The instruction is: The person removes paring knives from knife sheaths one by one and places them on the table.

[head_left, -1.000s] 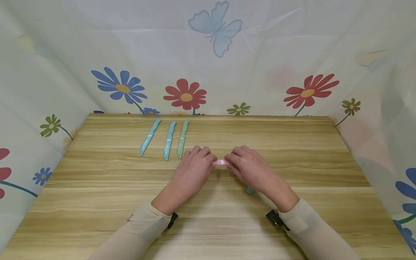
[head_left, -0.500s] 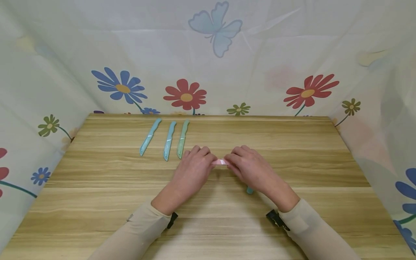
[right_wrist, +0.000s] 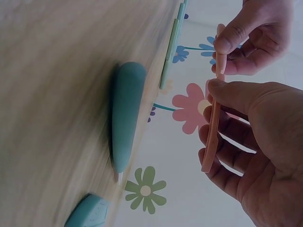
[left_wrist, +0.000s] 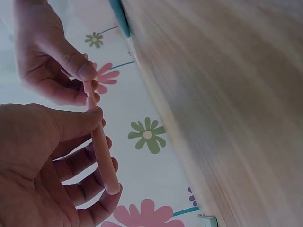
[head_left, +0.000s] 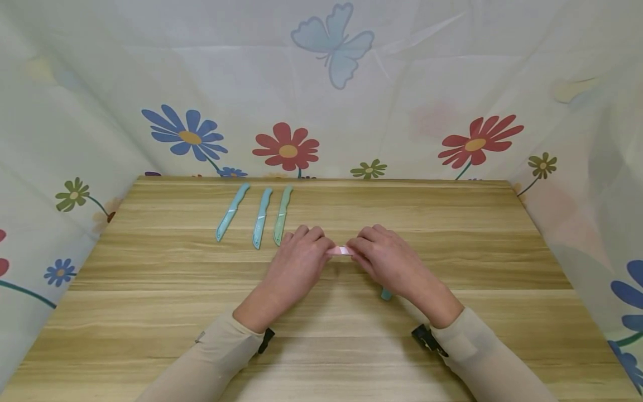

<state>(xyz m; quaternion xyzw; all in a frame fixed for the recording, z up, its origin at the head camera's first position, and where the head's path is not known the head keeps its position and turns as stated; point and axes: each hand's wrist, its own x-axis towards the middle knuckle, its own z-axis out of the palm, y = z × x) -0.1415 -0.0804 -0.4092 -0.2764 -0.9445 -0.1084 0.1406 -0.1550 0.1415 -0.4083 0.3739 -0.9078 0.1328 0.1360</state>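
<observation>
Both hands hold a pink knife in a matching sheath (head_left: 344, 250) level above the table. A narrow white strip shows between them. My left hand (head_left: 303, 259) pinches the rounded handle (left_wrist: 105, 161) between thumb and fingers. On the other end, my right hand (head_left: 387, 259) grips the sheath (right_wrist: 212, 137), its thumb pressed along the side. The two thumbs sit close together near the joint. Beneath the right hand lies a teal knife (right_wrist: 128, 116), mostly hidden in the head view, where just its handle end (head_left: 385, 293) shows.
Two blue sheathed knives (head_left: 232, 212) and a green sheathed knife (head_left: 283, 215) lie side by side at the back left of the wooden table (head_left: 452, 223). A flower-printed cloth (head_left: 402, 111) stands around the table's back and sides.
</observation>
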